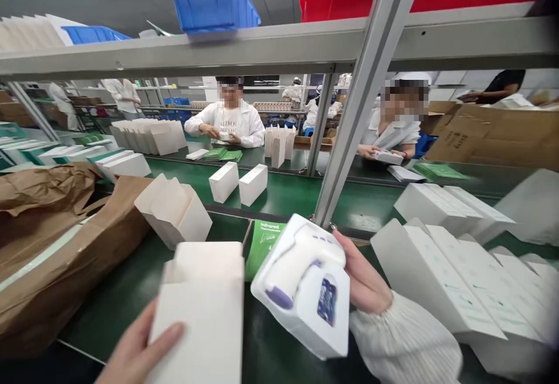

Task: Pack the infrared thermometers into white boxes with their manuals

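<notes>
My left hand (146, 343) grips a plain white carton (201, 314) by its side, thumb across the near face; the carton's top flap stands up. To the right of it, my right hand (364, 276) holds a white moulded tray (305, 328) by its far right edge, tilted toward me. Lying in the tray are a white and purple infrared thermometer (301, 256) and a dark blue pack of batteries (326, 301). Tray and carton are apart. Partly hidden behind the tray is a green thermometer leaflet (264, 241) on the bench.
An open white box (174, 212) stands beyond my left hand, near a brown paper bag (78, 256). Rows of white boxes (463, 279) fill the right side. Two boxes (253, 185) stand on the green belt (192, 168). A metal post (349, 110) rises ahead; co-workers (231, 116) sit opposite.
</notes>
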Demonstrator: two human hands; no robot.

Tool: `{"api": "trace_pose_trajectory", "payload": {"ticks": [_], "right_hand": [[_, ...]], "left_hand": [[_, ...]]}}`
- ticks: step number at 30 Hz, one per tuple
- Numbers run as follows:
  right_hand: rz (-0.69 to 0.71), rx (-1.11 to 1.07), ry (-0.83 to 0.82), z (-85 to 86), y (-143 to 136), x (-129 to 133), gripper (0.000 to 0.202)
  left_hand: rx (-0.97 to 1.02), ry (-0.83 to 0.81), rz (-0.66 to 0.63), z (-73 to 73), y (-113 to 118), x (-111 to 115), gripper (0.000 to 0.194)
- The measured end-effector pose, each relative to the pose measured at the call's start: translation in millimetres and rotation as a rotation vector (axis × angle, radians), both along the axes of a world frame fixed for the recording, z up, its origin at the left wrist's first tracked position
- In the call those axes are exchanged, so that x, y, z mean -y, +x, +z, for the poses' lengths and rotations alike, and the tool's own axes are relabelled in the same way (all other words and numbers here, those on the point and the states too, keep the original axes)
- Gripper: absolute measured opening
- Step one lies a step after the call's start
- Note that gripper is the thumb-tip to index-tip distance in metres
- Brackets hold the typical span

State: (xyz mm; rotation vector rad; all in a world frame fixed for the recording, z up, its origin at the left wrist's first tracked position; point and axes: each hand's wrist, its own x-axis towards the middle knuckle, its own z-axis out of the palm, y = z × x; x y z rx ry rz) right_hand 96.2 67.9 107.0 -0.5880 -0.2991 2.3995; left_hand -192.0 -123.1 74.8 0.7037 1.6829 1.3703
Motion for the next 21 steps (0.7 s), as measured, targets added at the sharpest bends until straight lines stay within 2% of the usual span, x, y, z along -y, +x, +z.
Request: {"api": "trace_pose_trajectory", "payload": {"ticks": [2, 4, 6, 8, 14, 17, 21], "right_hand": [[-0.023, -0.033, 0.049, 4.3, -2.7, -7.8, 0.033], [-0.074, -0.053, 0.092, 6.9, -1.0, -15.6, 0.033], [-0.132, -0.042, 0.127, 7.7, 5.7, -23.2, 0.031], [-0.175, -0.002, 0.158, 7.6, 15.5, -30.3, 0.029], [-0.242, 0.107, 0.265, 7.5, 39.3, -44.4, 0.027], [-0.245, 0.112, 0.281, 3.4, 41.0, -44.5, 0.022], [-0.177, 0.128, 0.277, -9.0, 35.0, -35.0, 0.024]], "left_hand": [[-0.04, -0.098, -0.233, 7.9, 35.5, -26.9, 0.052], [-0.037, -0.088, -0.505, 15.5, 64.1, -48.8, 0.055], [0.035, -0.07, -0.661, 20.7, 82.8, -62.3, 0.057], [0.13, -0.076, -0.685, 22.5, 92.9, -69.1, 0.06], [0.331, -0.131, -0.629, 16.0, 104.2, -73.8, 0.064], [0.411, -0.149, -0.601, 15.1, 107.3, -74.3, 0.066], [0.394, -0.131, -0.579, 18.0, 110.5, -76.3, 0.064]]}}
